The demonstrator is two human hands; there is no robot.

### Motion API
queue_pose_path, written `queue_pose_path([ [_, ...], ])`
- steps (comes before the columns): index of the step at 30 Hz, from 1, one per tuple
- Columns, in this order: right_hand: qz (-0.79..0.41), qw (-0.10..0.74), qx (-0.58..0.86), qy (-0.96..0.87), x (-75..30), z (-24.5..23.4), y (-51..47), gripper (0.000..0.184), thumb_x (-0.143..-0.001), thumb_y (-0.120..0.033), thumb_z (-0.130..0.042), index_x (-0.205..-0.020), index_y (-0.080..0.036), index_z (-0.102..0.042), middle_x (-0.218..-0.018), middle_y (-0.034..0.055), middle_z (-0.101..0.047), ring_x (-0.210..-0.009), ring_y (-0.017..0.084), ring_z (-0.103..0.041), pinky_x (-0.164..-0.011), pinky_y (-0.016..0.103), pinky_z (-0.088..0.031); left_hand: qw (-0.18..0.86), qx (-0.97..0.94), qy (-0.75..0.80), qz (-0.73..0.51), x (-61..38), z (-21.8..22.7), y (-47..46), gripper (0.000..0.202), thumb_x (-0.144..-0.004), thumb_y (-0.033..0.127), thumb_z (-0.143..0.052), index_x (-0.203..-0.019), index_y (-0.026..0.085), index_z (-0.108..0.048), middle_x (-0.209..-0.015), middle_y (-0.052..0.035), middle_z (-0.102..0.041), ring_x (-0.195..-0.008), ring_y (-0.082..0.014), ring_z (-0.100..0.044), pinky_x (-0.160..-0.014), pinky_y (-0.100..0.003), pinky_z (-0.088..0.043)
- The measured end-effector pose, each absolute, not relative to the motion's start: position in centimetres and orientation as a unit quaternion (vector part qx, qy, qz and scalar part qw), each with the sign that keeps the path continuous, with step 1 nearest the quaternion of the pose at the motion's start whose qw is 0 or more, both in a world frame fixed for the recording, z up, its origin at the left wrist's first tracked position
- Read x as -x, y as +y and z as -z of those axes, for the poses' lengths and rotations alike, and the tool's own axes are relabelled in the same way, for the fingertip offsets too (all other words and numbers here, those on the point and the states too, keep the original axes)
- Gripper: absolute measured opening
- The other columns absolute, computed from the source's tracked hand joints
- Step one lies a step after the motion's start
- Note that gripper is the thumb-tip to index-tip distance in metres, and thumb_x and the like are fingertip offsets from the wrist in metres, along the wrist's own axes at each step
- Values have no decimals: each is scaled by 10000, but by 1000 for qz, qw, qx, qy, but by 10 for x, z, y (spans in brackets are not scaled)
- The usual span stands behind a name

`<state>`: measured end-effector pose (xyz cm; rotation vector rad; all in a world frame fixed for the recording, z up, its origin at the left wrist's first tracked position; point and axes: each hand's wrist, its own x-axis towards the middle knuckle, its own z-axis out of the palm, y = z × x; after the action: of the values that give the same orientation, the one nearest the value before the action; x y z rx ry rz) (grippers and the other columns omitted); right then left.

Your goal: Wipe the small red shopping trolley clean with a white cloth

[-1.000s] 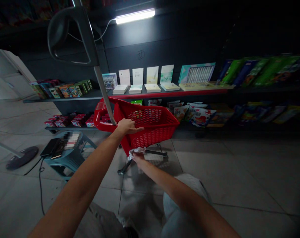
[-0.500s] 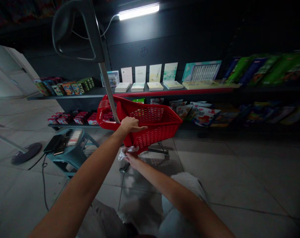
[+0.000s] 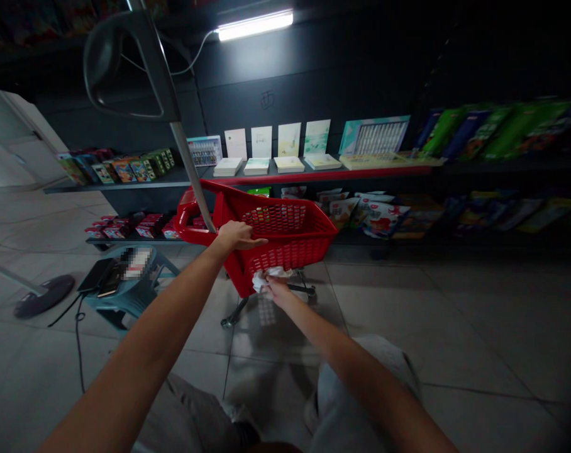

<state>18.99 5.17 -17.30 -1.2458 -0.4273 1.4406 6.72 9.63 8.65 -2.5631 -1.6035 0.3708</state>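
A small red shopping cart (image 3: 295, 246) with perforated basket walls stands in the middle of the view, a grey pole with a dark loop handle (image 3: 170, 104) rising beside it. My left hand (image 3: 237, 237) grips the near top rim, thumb along the outside and fingers over the edge, partly hidden. Lower down, my right hand (image 3: 277, 287) is closed on a crumpled white cloth (image 3: 261, 279), which lies against the lower part of the basket's near side. The cart's dark legs and casters show beneath.
Behind the cart, a dark shelf (image 3: 167, 179) holds books, boxes and snack bags. A blue-green stool (image 3: 146, 286) at left carries dark devices with a cable trailing to the floor. A round pole base (image 3: 44, 296) stands further left.
My right hand has moved the white cloth rightward and slightly up along the basket's lower side. My left hand stays on the rim. The whole view has shifted a little.
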Motion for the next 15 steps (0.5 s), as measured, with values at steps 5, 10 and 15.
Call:
queue_pose_path([
  [5,-560,618,532,-151,-234,158,67,206,-740,-132,-659,-885,-224,-545,-836,-10,-707,-788,152,-719,-707,264,-609,68,850,-507,-126,-62,-85,97,883,-858,881,-302,-1097,192,-799,-1149,-186,-761,-1078,-333,-719,-898,-355,-537],
  [10,-496,665,542,-137,-261,152,77,281,-680,-147,-654,-934,-234,-573,-896,-2,-731,-820,160,-727,-672,246,-608,72,847,-512,-125,-55,-85,97,819,-858,860,-361,-1140,220,-788,-1161,-164,-760,-1085,-317,-717,-907,-341,-524],
  [15,-385,723,552,-157,-288,143,87,338,-688,-268,-644,-1016,-209,-591,-1023,45,-738,-913,188,-721,-715,272,-604,83,853,-498,-131,-52,-85,99,750,-866,817,-415,-1160,232,-780,-1158,-150,-763,-1082,-306,-718,-913,-336,-520],
])
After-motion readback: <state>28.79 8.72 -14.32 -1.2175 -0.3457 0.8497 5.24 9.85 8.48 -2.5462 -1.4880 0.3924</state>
